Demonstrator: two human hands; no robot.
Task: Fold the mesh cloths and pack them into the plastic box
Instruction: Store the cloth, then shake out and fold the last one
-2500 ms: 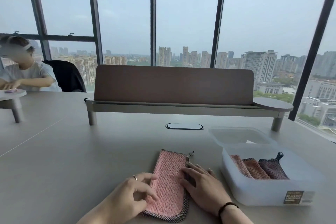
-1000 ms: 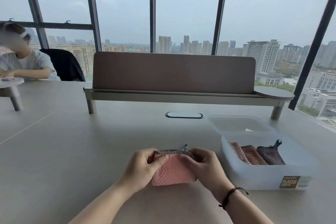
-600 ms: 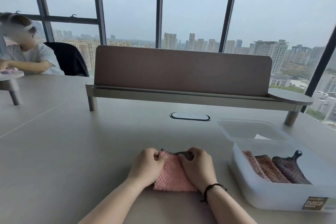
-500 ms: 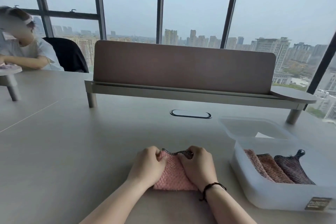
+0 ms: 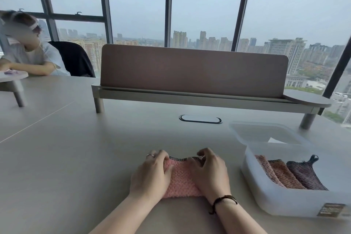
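Observation:
A pink mesh cloth with a dark mesh edge lies folded into a small square on the table in front of me. My left hand grips its left side and my right hand grips its right side, fingers curled over the far edge. To the right stands a translucent plastic box. Three folded cloths lean inside it: a pink one, an orange one and a dark one.
The box's lid lies just behind the box. A raised shelf with a brown screen crosses the table further back, with a cable port before it. A person sits at the far left.
The long pink cloth was folded in half toward me into a small square. Both hands moved from pressing it flat to gripping its sides and far edge.

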